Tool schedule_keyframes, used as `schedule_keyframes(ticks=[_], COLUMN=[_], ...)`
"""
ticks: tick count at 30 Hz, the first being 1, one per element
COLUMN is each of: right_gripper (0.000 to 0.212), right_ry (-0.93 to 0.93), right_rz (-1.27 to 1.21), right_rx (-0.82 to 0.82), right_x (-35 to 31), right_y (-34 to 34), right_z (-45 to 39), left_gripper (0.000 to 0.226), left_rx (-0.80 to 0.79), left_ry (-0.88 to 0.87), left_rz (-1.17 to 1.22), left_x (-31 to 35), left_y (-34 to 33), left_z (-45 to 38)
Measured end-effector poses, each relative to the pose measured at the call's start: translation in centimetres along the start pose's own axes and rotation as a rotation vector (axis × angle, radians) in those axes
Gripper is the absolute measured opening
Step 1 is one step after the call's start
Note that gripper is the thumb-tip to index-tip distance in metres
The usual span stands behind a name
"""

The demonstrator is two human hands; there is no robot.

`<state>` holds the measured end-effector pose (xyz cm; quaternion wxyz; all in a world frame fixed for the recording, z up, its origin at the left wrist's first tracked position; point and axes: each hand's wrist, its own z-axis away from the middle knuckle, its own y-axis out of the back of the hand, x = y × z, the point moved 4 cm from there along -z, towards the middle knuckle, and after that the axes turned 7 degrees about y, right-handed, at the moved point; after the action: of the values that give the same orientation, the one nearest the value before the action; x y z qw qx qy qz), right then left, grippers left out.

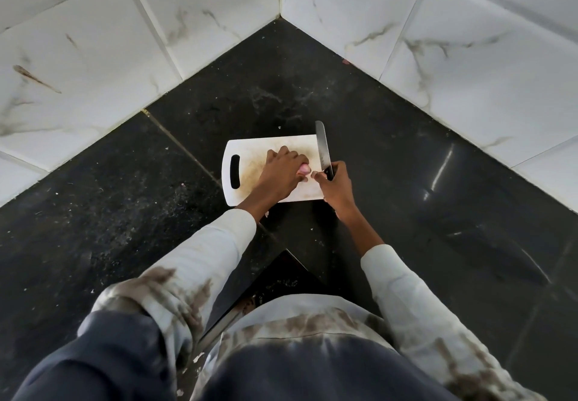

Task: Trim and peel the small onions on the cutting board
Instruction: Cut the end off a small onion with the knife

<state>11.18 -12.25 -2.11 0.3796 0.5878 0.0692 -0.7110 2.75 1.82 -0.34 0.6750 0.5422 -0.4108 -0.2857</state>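
A pink onion [304, 169] is pinched under the left hand [281, 175] on the stained white board [250, 153], near its right edge. The knife [323, 150] is gripped by the right hand [336, 188], blade along that edge. Glossy black counter [406, 166] surrounds it.

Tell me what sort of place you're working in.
Probably a kitchen corner: a dark stone counter meets white marble-look wall tiles, with a white cutting board on it. Left hand holds a small onion; right hand holds a knife.
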Motion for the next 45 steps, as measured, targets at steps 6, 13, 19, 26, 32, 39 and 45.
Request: schedule_keyframes(ticks=[6,13,19,26,32,39,45], right_gripper=[0.014,0.016,0.018,0.019,0.013,0.009,0.016], right_ry=[0.010,0.036,0.067,0.112,0.143,0.208,0.254], right_rz=[-0.030,0.000,0.042,0.062,0.124,0.167,0.241], right_rx=[0.020,0.007,0.021,0.088,0.087,0.058,0.032], right_x=[0.8,1.2,1.0,0.2,0.2,0.4,-0.2], right_y=[0.1,-0.4,-0.7,-0.8,-1.3,-1.1,-1.2], right_z=[0.8,1.4,1.5,1.9,2.6,2.8,3.0], left_gripper=[0.038,0.040,0.032,0.030,0.027,0.026,0.019], left_rx=[-0.023,-0.018,-0.006,0.020,0.088,0.115,0.126], left_ry=[0.087,0.108,0.061,0.120,0.174,0.274,0.328], left_rz=[0.034,0.106,0.186,0.258,0.235,0.339,0.320], left_x=[0.1,0.2,-0.9,-0.1,0.5,-0.1,-0.1], left_y=[-0.9,-1.0,-0.1,-1.6,-1.9,-1.5,-1.1], left_z=[-0.5,-0.9,-1.7,-1.7,-1.3,-1.8,-1.5])
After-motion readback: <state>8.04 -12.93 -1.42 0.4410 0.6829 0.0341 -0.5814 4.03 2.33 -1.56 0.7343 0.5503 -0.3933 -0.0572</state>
